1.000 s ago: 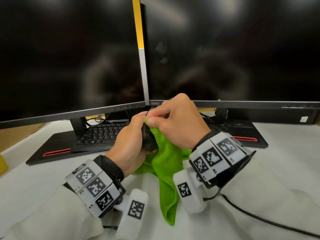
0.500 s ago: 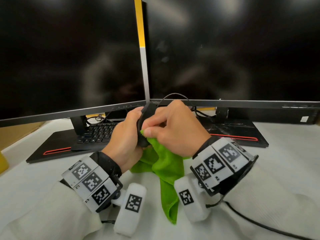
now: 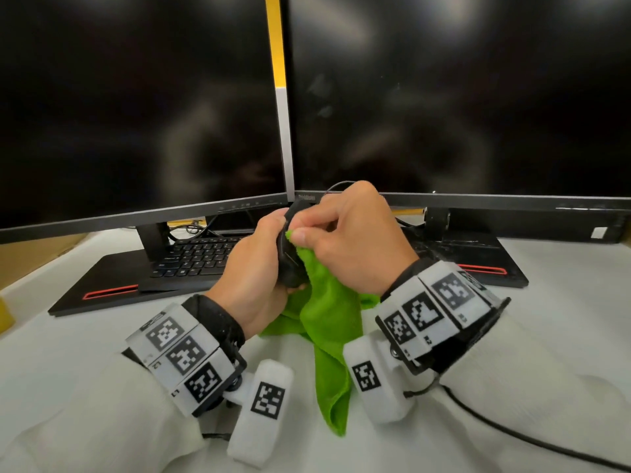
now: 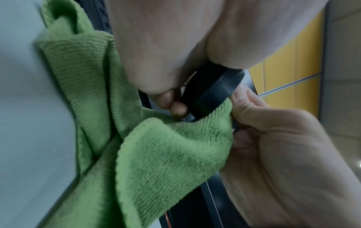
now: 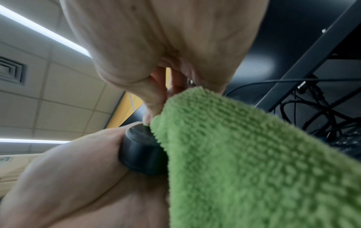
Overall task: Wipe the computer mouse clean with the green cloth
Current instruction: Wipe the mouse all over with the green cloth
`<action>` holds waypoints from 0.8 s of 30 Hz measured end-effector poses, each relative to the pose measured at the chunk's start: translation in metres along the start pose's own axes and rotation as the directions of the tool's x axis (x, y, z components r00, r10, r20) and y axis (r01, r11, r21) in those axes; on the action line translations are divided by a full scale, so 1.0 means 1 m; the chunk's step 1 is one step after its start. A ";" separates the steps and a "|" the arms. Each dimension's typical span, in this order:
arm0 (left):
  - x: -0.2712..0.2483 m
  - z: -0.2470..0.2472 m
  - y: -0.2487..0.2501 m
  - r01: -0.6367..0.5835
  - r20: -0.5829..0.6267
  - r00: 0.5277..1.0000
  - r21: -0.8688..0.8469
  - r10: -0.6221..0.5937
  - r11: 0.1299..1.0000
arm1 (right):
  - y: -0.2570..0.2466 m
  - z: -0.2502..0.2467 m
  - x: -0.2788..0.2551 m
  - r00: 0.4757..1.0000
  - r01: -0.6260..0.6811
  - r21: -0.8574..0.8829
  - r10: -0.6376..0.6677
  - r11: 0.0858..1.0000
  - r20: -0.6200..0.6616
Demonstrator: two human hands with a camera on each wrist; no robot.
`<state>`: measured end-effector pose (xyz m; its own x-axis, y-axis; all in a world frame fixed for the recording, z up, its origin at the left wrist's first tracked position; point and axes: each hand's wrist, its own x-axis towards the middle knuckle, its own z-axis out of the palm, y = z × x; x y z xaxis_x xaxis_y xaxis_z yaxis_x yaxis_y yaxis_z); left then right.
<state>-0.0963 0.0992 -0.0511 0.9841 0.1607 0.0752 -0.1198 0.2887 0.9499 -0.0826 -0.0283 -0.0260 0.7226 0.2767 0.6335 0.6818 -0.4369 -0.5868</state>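
Dark monitors (image 3: 143, 107) back the white tabletop (image 3: 563, 302), above whose middle the left hand (image 3: 254, 268) grips the computer mouse (image 3: 290, 257) — hard, light, likely slick, best held by its sides — while right-hand fingers (image 3: 307, 235) pinch the soft green cloth (image 3: 327, 322) against it.

The green cloth (image 3: 327, 315) is a soft microfibre terry, its pile looped and ribbed, fully matt. The computer mouse (image 3: 290, 254) is black plastic, smooth with a dull satin sheen along its edge. At twelve o'clock the two monitor screens (image 3: 136, 107) are glossy black and throw back soft reflections; their bezels look like matt plastic. The keyboard (image 3: 201, 256) at ten o'clock is matt black plastic. The counter (image 3: 563, 312) is smooth, pale and matt.
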 end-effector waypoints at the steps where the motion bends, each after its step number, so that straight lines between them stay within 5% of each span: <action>1: 0.000 0.000 0.001 0.000 0.013 1.000 -0.005 0.000 1.000 | -0.002 0.000 -0.002 0.999 0.007 0.008 -0.008 1.000 0.039; 4: 0.000 -0.003 0.002 0.003 0.039 0.999 -0.031 -0.002 1.000 | -0.006 0.002 -0.004 0.995 0.014 -0.003 -0.013 1.000 0.103; 8: 0.001 -0.003 -0.005 -0.014 0.084 0.996 -0.003 0.014 1.000 | 0.001 -0.002 0.002 1.000 -0.027 -0.012 0.027 1.000 -0.015; 12: 0.002 -0.005 -0.002 0.000 0.063 0.998 -0.040 0.003 0.999 | -0.003 0.002 -0.004 0.992 0.029 -0.001 -0.029 1.000 0.120; 16: 0.006 -0.006 -0.003 -0.001 0.039 0.999 -0.027 0.002 1.000 | 0.004 0.001 0.005 0.999 -0.050 -0.001 0.050 0.999 -0.005; 21: 0.007 -0.010 0.001 0.013 0.040 0.999 -0.065 -0.010 0.998 | -0.003 0.003 -0.004 0.985 -0.009 -0.005 0.010 1.000 0.171; 24: 0.009 -0.010 -0.002 0.011 0.090 0.996 -0.053 -0.006 0.999 | 0.002 0.000 0.004 0.997 -0.075 -0.026 0.075 0.997 0.031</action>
<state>-0.0882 0.1092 -0.0556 0.9926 0.0737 0.0966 -0.1161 0.3401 0.9332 -0.0788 -0.0278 -0.0249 0.7751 0.2697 0.5713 0.6228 -0.4785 -0.6190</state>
